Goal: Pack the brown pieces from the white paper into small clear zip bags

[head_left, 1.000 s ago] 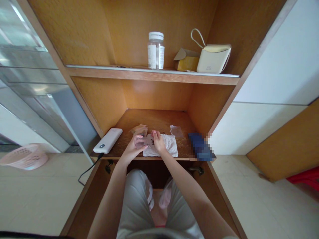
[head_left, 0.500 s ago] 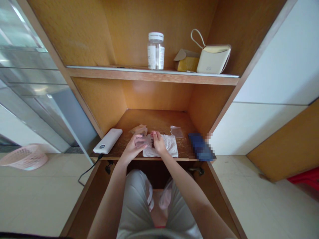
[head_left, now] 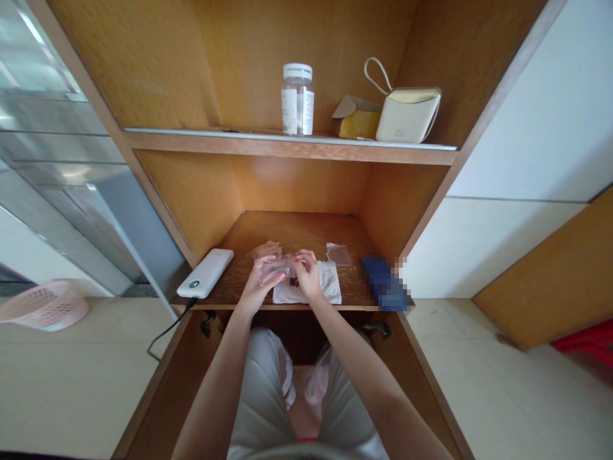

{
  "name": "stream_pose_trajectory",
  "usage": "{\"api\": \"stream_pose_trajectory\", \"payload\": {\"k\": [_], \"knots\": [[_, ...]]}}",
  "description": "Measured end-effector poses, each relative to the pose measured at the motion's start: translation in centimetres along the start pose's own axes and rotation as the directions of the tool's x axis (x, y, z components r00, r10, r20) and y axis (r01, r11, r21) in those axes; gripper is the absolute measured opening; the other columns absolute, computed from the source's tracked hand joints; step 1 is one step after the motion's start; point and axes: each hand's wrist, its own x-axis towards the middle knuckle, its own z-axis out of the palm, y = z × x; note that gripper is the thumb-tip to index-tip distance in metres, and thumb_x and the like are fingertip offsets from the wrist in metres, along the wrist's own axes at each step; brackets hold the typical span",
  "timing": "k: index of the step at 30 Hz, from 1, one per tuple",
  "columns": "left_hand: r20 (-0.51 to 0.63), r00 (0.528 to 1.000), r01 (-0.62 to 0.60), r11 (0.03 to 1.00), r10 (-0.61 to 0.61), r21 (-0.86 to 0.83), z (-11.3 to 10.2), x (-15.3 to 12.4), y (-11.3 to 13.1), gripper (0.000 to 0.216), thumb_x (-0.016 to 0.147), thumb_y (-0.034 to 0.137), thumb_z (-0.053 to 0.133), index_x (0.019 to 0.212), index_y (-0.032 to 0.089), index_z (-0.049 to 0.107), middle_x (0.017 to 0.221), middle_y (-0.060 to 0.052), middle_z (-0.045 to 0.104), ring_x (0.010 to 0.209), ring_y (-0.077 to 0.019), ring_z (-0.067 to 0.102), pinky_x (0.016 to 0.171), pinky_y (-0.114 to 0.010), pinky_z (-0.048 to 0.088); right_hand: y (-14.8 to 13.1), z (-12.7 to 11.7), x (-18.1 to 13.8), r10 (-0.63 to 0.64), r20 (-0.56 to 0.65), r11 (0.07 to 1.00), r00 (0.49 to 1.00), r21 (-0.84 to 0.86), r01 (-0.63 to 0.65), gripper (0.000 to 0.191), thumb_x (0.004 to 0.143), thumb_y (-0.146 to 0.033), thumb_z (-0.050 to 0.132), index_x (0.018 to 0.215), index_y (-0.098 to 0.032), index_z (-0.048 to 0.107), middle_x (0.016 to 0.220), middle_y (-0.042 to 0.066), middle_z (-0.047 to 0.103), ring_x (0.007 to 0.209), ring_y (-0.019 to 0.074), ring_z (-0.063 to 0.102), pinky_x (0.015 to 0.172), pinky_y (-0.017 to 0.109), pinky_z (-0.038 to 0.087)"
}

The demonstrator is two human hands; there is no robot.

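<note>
My left hand (head_left: 257,285) is closed around a clear plastic bag (head_left: 278,268), thumb on the near side and fingers on the far side. At the bag's right end, the fingertips of my right hand (head_left: 307,273) are pinched together on its edge. Below the hands a crumpled white cloth (head_left: 327,281) lies on the cabinet shelf. Small dark pieces (head_left: 295,282) show on the cloth, partly covered by my right hand; their kind is too small to tell. Just behind my left hand is a crinkled see-through wrapper (head_left: 266,249).
A white power bank (head_left: 207,273) with a black cable lies left. A flat clear zip bag (head_left: 339,254) and a pixelated dark blue object (head_left: 384,281) lie right. The upper shelf holds a clear jar (head_left: 297,101), a yellow box (head_left: 357,120) and a cream strapped case (head_left: 409,116).
My right hand has shifted slightly up, its fingertips now at the bag's end. The bag is lifted and spread more between both hands. Dark pieces now show below the bag.
</note>
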Motion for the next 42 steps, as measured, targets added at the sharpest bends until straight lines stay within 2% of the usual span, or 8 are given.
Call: {"api": "stream_pose_trajectory", "payload": {"k": [4,6,10,15,22,27,42], "knots": [[0.007,1.000,-0.005,0.999,0.005,-0.042,0.0,0.1,0.0,0.059,0.070,0.021,0.072,0.121,0.024,0.043,0.121,-0.009,0.058,0.114,-0.0253,0.053,0.094,-0.044,0.044,0.0,-0.1,0.0,-0.054,-0.020,0.999,0.998,-0.008,0.054,0.011,0.078,-0.026,0.050,0.071,-0.019,0.055,0.096,0.006,0.053,0.096,0.0174,0.052,0.080,0.029,0.045],[0.026,0.999,0.035,0.996,-0.033,-0.082,-0.1,0.1,0.0,0.063,0.070,0.022,0.072,0.125,0.025,0.042,0.122,-0.009,0.057,0.113,-0.0264,0.054,0.095,-0.044,0.044,0.2,-0.2,0.1,-0.054,-0.056,0.998,0.997,-0.039,0.052,0.011,0.079,-0.026,0.048,0.072,-0.019,0.054,0.095,0.006,0.054,0.097,0.0174,0.052,0.083,0.030,0.044],[0.053,0.991,0.127,0.983,-0.121,-0.133,-0.4,0.1,-0.2,0.058,0.074,0.026,0.069,0.126,0.024,0.043,0.112,-0.010,0.064,0.103,-0.0270,0.061,0.092,-0.047,0.046,0.4,-0.2,0.3,-0.033,-0.116,0.999,0.993,-0.015,0.032,0.012,0.080,-0.026,0.046,0.072,-0.019,0.052,0.095,0.006,0.054,0.099,0.0175,0.051,0.090,0.033,0.040],[0.053,0.983,0.178,0.976,-0.173,-0.125,-0.5,0.1,-0.3,0.050,0.076,0.029,0.067,0.121,0.021,0.047,0.105,-0.009,0.067,0.100,-0.0265,0.063,0.094,-0.049,0.045,0.6,-0.2,0.4,-0.051,-0.127,0.999,0.991,-0.019,0.049,0.013,0.081,-0.027,0.045,0.074,-0.020,0.052,0.094,0.006,0.053,0.096,0.0165,0.052,0.089,0.032,0.042],[0.061,0.984,0.173,0.977,-0.166,-0.128,-0.6,0.1,-0.3,0.049,0.076,0.028,0.067,0.121,0.021,0.047,0.103,-0.010,0.068,0.105,-0.0270,0.061,0.096,-0.049,0.043,1.0,-0.1,0.3,-0.071,-0.131,0.997,0.989,0.017,0.074,0.014,0.082,-0.028,0.046,0.075,-0.019,0.054,0.096,0.007,0.052,0.096,0.0163,0.053,0.086,0.030,0.043],[0.058,0.981,0.191,0.969,-0.184,-0.154,-0.7,0.2,-0.3,0.051,0.074,0.029,0.069,0.120,0.021,0.048,0.101,-0.011,0.069,0.104,-0.0270,0.061,0.097,-0.049,0.041,1.3,-0.1,0.3,-0.051,-0.125,0.999,0.991,0.011,0.053,0.014,0.083,-0.029,0.045,0.078,-0.019,0.054,0.100,0.007,0.053,0.097,0.0169,0.052,0.084,0.032,0.044],[0.030,0.968,0.249,0.960,-0.247,-0.127,-0.4,0.0,0.5,0.057,0.071,0.031,0.071,0.120,0.019,0.045,0.103,-0.012,0.069,0.101,-0.0274,0.063,0.094,-0.047,0.044,1.8,0.0,0.5,-0.099,-0.149,0.992,0.984,0.057,0.109,0.013,0.083,-0.028,0.049,0.077,-0.019,0.056,0.097,0.006,0.053,0.093,0.0169,0.053,0.079,0.032,0.047]]}}
